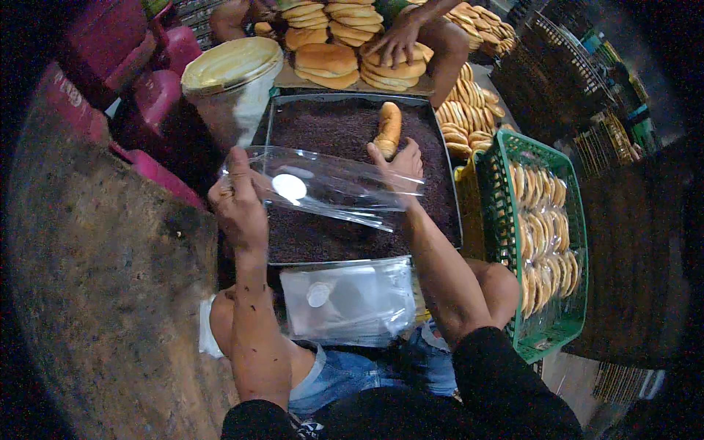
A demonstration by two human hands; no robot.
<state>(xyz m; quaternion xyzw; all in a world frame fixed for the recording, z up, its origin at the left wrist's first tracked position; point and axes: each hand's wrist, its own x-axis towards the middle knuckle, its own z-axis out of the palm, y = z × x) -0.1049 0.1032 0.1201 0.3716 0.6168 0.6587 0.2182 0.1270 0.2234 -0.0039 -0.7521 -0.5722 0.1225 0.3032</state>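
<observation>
From head height, the wide view looks down over the lap at the nearby clear bag (341,187).

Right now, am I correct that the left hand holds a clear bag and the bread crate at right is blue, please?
Not quite: the head view shows the bread crate is green; the left hand does hold a clear bag.

The tray (447,172) lies in the middle — a stack of bags (359,301) before it, bread stacks (326,62) just behind. A tub (233,110) stands by its far left corner; to its right, a crate (578,220) holds rows of buns (544,231). Over the tray, a bag (341,176) extends rightward from the left hand (240,202).
</observation>
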